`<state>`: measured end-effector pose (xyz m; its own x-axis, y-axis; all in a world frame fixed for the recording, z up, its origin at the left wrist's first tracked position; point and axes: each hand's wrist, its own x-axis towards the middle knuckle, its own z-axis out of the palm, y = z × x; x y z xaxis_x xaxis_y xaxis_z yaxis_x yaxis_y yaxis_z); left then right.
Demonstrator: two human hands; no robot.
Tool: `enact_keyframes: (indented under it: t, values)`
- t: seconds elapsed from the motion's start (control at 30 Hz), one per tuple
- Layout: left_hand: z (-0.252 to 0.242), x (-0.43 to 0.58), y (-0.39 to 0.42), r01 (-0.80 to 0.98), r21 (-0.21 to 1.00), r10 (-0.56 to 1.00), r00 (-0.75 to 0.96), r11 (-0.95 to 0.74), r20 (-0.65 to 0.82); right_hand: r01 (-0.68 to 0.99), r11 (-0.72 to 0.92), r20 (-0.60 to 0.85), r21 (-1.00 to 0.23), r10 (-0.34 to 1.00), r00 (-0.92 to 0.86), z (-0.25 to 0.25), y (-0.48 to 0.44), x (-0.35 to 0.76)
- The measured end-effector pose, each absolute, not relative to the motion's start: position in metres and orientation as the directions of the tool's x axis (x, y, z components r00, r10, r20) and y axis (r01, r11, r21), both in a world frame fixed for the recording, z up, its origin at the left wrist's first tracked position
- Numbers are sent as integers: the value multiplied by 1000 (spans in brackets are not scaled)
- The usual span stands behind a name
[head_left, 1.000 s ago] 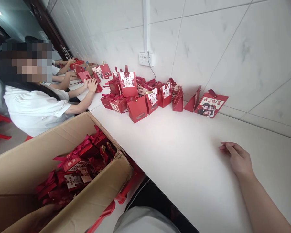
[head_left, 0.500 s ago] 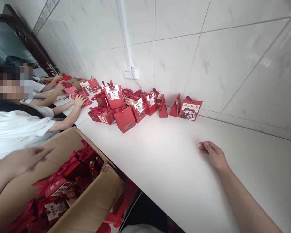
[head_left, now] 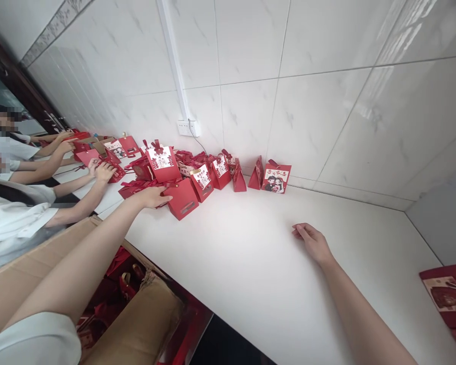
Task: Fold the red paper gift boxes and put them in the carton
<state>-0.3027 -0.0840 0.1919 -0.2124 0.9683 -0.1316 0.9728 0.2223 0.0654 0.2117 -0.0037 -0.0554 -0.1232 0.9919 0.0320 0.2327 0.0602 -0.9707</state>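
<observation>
My left hand point(head_left: 152, 196) is stretched out to a cluster of red gift boxes point(head_left: 197, 172) along the wall. Its fingers are extended and touch the nearest red box with a window cut-out point(head_left: 183, 198). My right hand point(head_left: 312, 242) lies on the bare white table point(head_left: 251, 253), palm down, fingers loosely together, holding nothing. A flat red box with a cartoon couple point(head_left: 275, 178) leans on the wall beyond it.
A large cardboard carton point(head_left: 144, 324) with several red boxes stands below the table edge at the lower left. Other people's arms point(head_left: 72, 203) work on red boxes farther left. A wall socket point(head_left: 188, 128) sits above the pile. More red packaging point(head_left: 446, 291) lies at the right edge.
My left arm has come up from the carton and reached across to the red boxes. The view has swung right. My right hand has stayed on the table.
</observation>
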Motion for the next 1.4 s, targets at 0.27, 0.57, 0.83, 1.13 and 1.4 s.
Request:
enact_keyframes:
  t: [0.27, 0.57, 0.83, 1.13, 1.4]
  values:
    - [176, -309, -38, 982, 71, 984, -176, 176, -15, 273, 114, 68, -955, 983, -170, -51, -2, 210]
    - [241, -232, -47, 967, 191, 958, 208, -171, -198, 324, 127, 73, -938, 982, -174, -47, 1, 206]
    - [171, -93, -16, 684, 578, 826, 563, -445, -29, 220, 241, 212, -945, 966, -145, -33, -13, 204]
    - [22, -20, 2, -128, 968, 970, 85, -216, 228, 159, 512, 515, -844, 857, -24, -17, -28, 180]
    - [-15, -20, -9, -74, 942, 944, -7, -328, 329, 126, 377, 390, -917, 916, 94, -20, -19, 178]
